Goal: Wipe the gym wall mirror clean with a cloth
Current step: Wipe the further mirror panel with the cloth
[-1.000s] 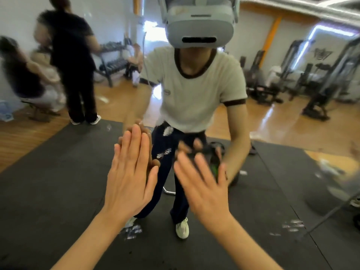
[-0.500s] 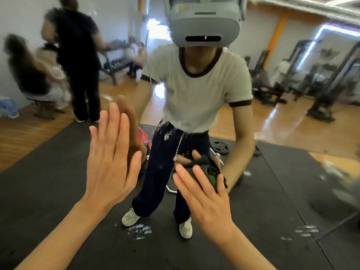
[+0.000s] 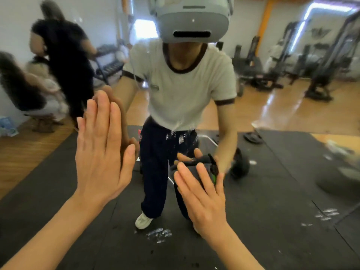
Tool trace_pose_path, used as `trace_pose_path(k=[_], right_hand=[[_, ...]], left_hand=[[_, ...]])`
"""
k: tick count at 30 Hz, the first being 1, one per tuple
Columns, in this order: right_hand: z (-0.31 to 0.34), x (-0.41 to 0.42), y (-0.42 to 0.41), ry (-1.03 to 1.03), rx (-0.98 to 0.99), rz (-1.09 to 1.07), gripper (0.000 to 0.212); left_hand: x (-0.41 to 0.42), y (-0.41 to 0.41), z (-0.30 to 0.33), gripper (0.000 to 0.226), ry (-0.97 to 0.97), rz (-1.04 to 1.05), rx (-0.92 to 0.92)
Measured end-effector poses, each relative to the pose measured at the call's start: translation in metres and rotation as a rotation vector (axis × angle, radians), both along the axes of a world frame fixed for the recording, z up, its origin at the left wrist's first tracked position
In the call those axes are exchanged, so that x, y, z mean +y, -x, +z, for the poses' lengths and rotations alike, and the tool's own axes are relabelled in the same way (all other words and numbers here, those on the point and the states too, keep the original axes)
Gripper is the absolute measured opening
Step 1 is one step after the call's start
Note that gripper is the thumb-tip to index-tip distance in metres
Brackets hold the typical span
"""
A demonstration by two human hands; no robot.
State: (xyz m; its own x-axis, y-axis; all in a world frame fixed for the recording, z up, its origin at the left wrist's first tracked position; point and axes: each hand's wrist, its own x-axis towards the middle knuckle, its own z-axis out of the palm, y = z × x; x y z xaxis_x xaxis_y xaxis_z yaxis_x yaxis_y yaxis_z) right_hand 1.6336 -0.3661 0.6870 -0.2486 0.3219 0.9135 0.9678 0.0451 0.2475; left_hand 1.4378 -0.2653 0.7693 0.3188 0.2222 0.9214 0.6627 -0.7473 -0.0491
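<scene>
Head view, facing the gym wall mirror (image 3: 282,182), which fills nearly the whole field. Left hand (image 3: 101,152): raised, fingers straight and held together, palm toward the glass and meeting its own reflection fingertip to fingertip — flat against the mirror, holding nothing. Right hand (image 3: 202,195): lower and to the right, fingers straight and slightly spread, likewise laid toward the glass; beneath and beyond its fingertips lies a dark cloth (image 3: 196,163) with a green patch at its right edge, pressed between hand and mirror, though how much of the dark shape is cloth and how much reflection cannot be told. White smears (image 3: 158,234) mark the glass below the hands, with a second patch of smears (image 3: 329,214) lower right and further flecks at the reflected waistband.

Reflected in the mirror: the person in a white T-shirt (image 3: 181,84) with dark trim, dark trousers and white shoes, wearing a grey headset (image 3: 192,18). Behind, a black floor mat (image 3: 48,182) over a wooden floor; a weight plate (image 3: 253,136) lies on the mat at right. At left, blurred, a standing figure in black (image 3: 66,61) and a seated figure beside a dumbbell rack (image 3: 109,65). Exercise machines (image 3: 323,61) stand along the far right wall.
</scene>
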Motion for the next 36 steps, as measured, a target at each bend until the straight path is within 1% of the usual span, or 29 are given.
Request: trace_pose_path(k=[1,2,5,6,7,8,10,12,13,14,16,18,20,22,23,25,26,28,30,33,34,36], right_hand=[[0.006,-0.002,-0.004,0.001,-0.011,0.018,0.039],[0.018,-0.006,-0.008,-0.037,0.038,0.043,0.037],[0.052,-0.013,-0.022,-0.291,0.438,0.067,0.032],[0.054,-0.012,-0.018,-0.364,0.538,0.058,0.030],[0.052,-0.008,-0.006,-0.394,0.602,0.060,0.028],[0.042,-0.001,0.010,-0.380,0.617,0.064,0.028],[0.016,0.010,0.042,-0.266,0.529,0.062,0.035],[0.006,0.010,0.046,-0.175,0.387,0.083,0.047],[0.013,0.005,0.035,-0.174,0.351,0.095,0.044],[0.023,-0.002,0.023,-0.210,0.353,0.089,0.036],[0.047,-0.011,0.005,-0.334,0.447,0.016,0.022],[0.053,-0.008,0.011,-0.405,0.532,-0.017,0.018],[0.042,0.003,0.031,-0.368,0.509,0.015,0.020],[0.036,0.003,0.031,-0.299,0.416,0.068,0.018],[0.037,-0.003,0.021,-0.263,0.408,0.088,0.013],[0.045,-0.020,0.004,-0.224,0.455,0.096,0.013],[0.049,-0.026,0.000,-0.233,0.467,0.081,0.011],[0.054,-0.023,0.005,-0.263,0.425,0.039,0.008],[0.058,-0.009,0.020,-0.279,0.381,0.065,0.008],[0.060,-0.009,0.015,-0.221,0.285,0.102,0.016],[0.057,-0.015,0.007,-0.193,0.270,0.093,0.015],[0.050,-0.025,-0.001,-0.180,0.308,0.057,0.009]], left_hand=[[0.000,0.001,0.001,0.066,0.005,-0.001,0.001],[0.000,0.001,0.000,0.065,0.020,-0.006,-0.002],[-0.001,0.001,-0.001,0.062,0.051,-0.026,-0.021],[-0.001,0.000,-0.001,0.063,0.038,-0.023,-0.020],[-0.001,-0.001,0.000,0.065,0.014,-0.017,-0.015],[-0.001,-0.001,0.001,0.068,-0.009,-0.015,-0.010],[-0.001,0.000,0.003,0.070,-0.029,-0.029,0.007],[-0.001,0.000,0.002,0.069,-0.031,-0.031,0.014],[-0.001,0.000,0.002,0.069,-0.028,-0.028,0.008],[-0.001,-0.001,0.002,0.069,-0.021,-0.026,-0.002],[-0.002,-0.003,0.002,0.070,-0.016,-0.021,-0.023],[-0.002,-0.004,0.002,0.070,-0.011,-0.009,-0.030],[-0.003,-0.003,0.001,0.064,0.003,-0.002,-0.034],[-0.004,-0.002,0.002,0.060,0.017,-0.008,-0.034],[-0.004,-0.002,0.003,0.061,0.017,-0.009,-0.034],[-0.002,-0.003,0.002,0.068,0.003,-0.003,-0.028],[0.000,-0.003,0.001,0.069,-0.013,-0.002,-0.025],[0.001,-0.004,0.001,0.068,-0.034,0.000,-0.023],[0.001,-0.005,0.001,0.067,-0.020,0.004,-0.028],[-0.001,-0.003,0.001,0.060,0.001,0.004,-0.047],[-0.001,-0.003,0.000,0.060,-0.001,0.002,-0.048],[0.001,-0.004,0.000,0.064,-0.004,-0.014,-0.043]])
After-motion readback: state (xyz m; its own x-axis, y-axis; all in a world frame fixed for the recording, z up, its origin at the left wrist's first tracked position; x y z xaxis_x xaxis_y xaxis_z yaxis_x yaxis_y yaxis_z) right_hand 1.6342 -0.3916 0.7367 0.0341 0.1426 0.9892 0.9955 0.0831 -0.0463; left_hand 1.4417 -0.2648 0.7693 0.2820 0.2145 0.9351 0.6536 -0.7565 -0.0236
